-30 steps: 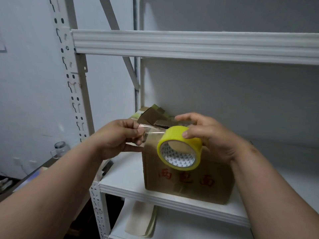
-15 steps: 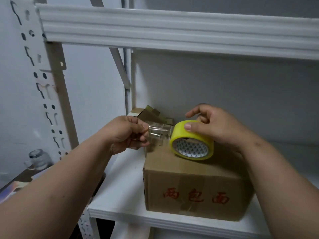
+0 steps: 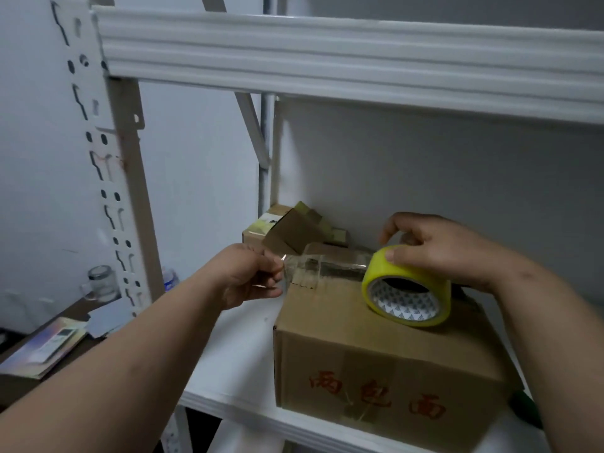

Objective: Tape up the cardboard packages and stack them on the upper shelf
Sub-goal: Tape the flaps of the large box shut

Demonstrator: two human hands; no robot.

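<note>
— Where's the tape?

— My right hand (image 3: pixel 438 248) grips the roll (image 3: pixel 407 289) on the box (image 3: pixel 376 348); my left hand (image 3: pixel 246 276) pinches the strip's (image 3: pixel 327 266) free end.

— And the strip's line?

— Stretched between my hands, just above the box top.

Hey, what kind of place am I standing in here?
Probably a storeroom or stockroom: white metal shelving with a slotted upright, cardboard boxes on the shelf, and a roll of packing tape in use.

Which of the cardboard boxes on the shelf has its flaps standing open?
The smaller cardboard box at the back, in the shelf's left corner: its flaps stick up. The front cardboard box with red characters has a flat, closed top.
</note>
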